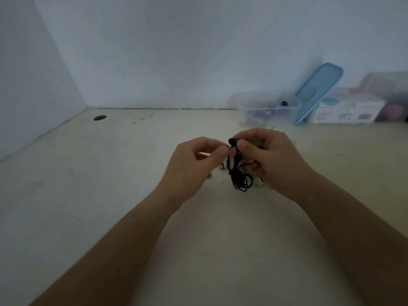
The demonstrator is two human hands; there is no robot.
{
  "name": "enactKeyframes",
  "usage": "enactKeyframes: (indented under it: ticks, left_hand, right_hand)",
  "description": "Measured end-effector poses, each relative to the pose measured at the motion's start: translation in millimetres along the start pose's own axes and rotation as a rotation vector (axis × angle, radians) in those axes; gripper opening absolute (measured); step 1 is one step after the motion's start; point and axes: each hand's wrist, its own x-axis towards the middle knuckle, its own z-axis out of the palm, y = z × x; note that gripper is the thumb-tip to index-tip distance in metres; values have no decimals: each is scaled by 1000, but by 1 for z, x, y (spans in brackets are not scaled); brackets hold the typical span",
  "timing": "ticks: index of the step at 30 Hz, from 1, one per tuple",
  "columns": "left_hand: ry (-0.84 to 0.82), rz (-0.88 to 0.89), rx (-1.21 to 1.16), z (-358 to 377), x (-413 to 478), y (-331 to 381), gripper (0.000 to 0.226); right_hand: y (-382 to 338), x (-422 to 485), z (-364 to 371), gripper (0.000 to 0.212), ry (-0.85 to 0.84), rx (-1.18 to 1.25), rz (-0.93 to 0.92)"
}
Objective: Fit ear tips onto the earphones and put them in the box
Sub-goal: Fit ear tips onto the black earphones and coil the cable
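My right hand (pixel 269 155) pinches a black earbud (pixel 232 141) between thumb and forefinger, above the middle of the table. The black earphone cable (pixel 239 177) hangs bundled in loops below that hand. My left hand (pixel 198 164) is just left of the earbud, thumb and forefinger pinched together at its tip; what they hold is too small to make out. A clear plastic box (pixel 267 108) stands open at the back right with a few small items inside.
A blue lid (pixel 318 91) leans against the clear box. A white carton (pixel 346 110) and another clear container (pixel 390 96) stand further right by the wall. Small pale bits (pixel 259 181) lie under the cable. A round hole (pixel 99 117) is in the table's far left.
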Motion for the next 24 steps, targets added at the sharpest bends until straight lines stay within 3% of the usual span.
enactKeyframes:
  ticks: [4,8,11,17,21,24]
  left_hand:
    - [-75,-57,27,3,-3,3,30]
    - [-218,-158,-50,11,-11,8,33]
    - [-172,-158,-103,10,-12,15,30]
    - [-98,-195,-123,10,3,41,25]
    - [-33,-221,-187,19,32,61,29]
    - [-5,-242,-247,30,66,70,33]
  right_hand:
    - [-2,1,-1,11,-5,325,72]
    - [-3,-2,2,19,1,447,80]
    - [-2,-5,4,11,24,499,92]
    - [-15,6,0,16,201,628,203]
    - [-35,22,-5,26,260,594,243]
    - [-52,44,-19,19,297,591,306]
